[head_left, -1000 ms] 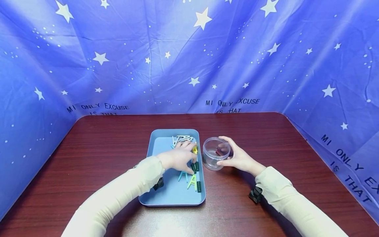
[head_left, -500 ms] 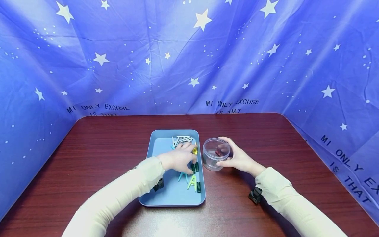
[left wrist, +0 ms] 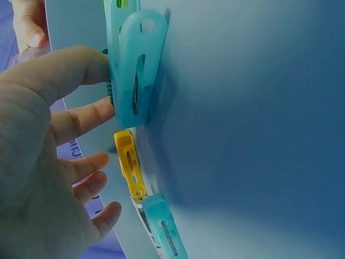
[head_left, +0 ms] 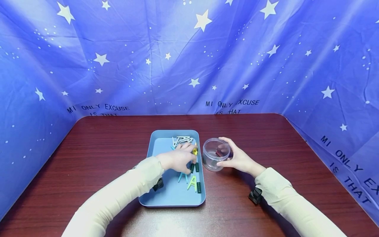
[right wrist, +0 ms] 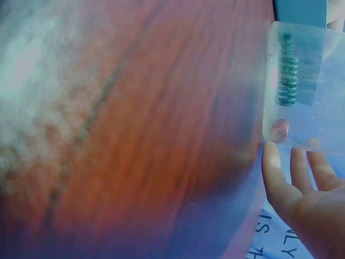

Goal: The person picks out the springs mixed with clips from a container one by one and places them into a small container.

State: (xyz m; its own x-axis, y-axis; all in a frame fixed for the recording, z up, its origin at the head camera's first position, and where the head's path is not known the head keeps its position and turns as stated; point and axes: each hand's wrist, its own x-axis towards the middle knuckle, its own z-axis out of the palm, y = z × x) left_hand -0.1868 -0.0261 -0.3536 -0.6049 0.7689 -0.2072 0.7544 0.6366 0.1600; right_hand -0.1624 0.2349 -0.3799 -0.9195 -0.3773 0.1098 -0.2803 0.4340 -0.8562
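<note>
My left hand reaches into the blue tray, thumb and index finger pinching a dark green coil spring near its right wall. Another dark green spring lies beside it. In the left wrist view a teal clothespin partly covers the pinched spring. My right hand grips a clear plastic jar on the table right next to the tray, its fingers curved around the side. Inside the jar lies a dark red spring; green coils show through its wall in the right wrist view.
A lime clothespin and a third dark green spring lie toward the tray's near right. Beyond my left fingers are a yellow clothespin and several white clothespins. Blue star-printed cloth hangs around the dark red table.
My left thumb has shifted slightly left, and the spring at its tip has moved left with it, away from the spring beside it. The right hand and jar stay put.
</note>
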